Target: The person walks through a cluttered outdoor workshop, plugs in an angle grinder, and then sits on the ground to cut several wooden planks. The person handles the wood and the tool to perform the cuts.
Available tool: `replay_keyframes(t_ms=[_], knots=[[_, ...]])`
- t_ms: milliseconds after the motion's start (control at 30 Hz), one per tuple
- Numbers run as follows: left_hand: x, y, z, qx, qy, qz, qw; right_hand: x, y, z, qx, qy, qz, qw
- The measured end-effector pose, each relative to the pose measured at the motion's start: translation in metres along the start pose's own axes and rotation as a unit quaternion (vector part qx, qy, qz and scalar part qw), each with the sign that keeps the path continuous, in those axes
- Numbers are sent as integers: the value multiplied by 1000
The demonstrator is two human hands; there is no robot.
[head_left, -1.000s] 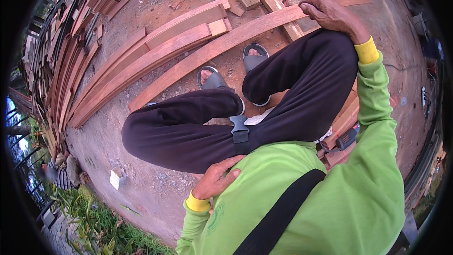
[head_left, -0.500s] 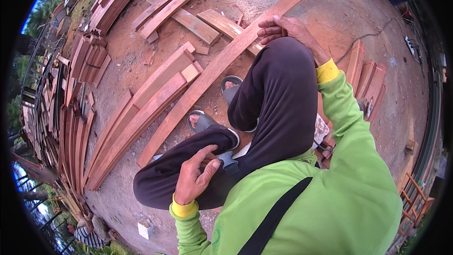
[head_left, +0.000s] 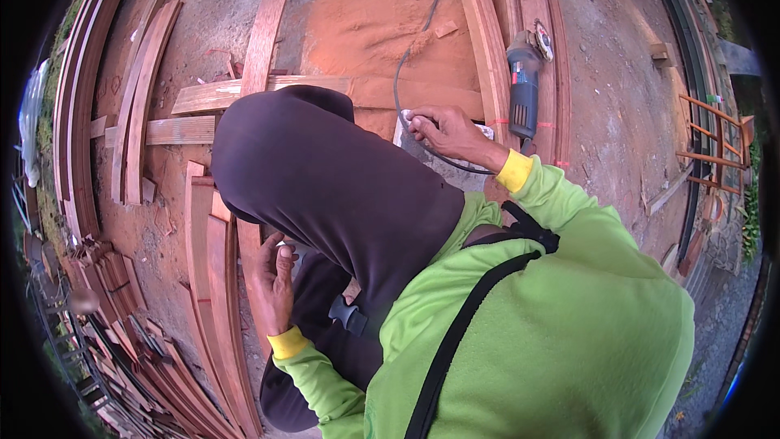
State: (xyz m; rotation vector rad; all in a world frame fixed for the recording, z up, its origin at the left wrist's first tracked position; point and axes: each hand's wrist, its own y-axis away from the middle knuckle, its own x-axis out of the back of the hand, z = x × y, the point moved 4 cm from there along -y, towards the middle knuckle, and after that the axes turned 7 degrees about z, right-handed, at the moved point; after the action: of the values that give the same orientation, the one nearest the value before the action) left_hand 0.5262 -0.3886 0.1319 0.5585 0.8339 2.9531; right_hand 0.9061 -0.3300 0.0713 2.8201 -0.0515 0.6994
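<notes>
My right hand (head_left: 453, 133) is closed, fingers curled beside a black power cable (head_left: 443, 158) and above a pale block (head_left: 485, 132); whatever its fingertips hold cannot be made out. The cable leads to a blue-grey angle grinder (head_left: 524, 91) with a disc (head_left: 543, 41), lying on reddish boards to the right of that hand. My left hand (head_left: 272, 289) is beside my bent leg, over a long wooden plank (head_left: 250, 254). Its thumb and fingers are loosely apart, with nothing visible held. My raised knee hides the middle of the plank.
Stacked boards (head_left: 215, 301) lie to the left, with more timber (head_left: 138, 106) further off. A crosswise beam (head_left: 199, 97) lies under the plank. Orange sawdust (head_left: 366, 24) covers the ground ahead. A wooden frame (head_left: 715, 142) stands at far right.
My view has turned right, bringing the angle grinder into sight. My right hand has left my knee for the cable and pale block. My left hand has moved down beside the leg.
</notes>
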Motion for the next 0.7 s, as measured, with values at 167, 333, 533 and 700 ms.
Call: replay_keyframes(t_ms=[167,333,533,700], knots=[[-2,0,-30,20,28,-13,999,103,13,36,85,183,328,923],[-6,1,-31,5,-2,-5,1000,167,21,127,1,364,486,795],[-1,10,-28,-15,-51,24,998,159,23,158,-284,-94,292,908],[0,12,-45,-34,-38,37,998,162,20,180,-382,-201,240,870]])
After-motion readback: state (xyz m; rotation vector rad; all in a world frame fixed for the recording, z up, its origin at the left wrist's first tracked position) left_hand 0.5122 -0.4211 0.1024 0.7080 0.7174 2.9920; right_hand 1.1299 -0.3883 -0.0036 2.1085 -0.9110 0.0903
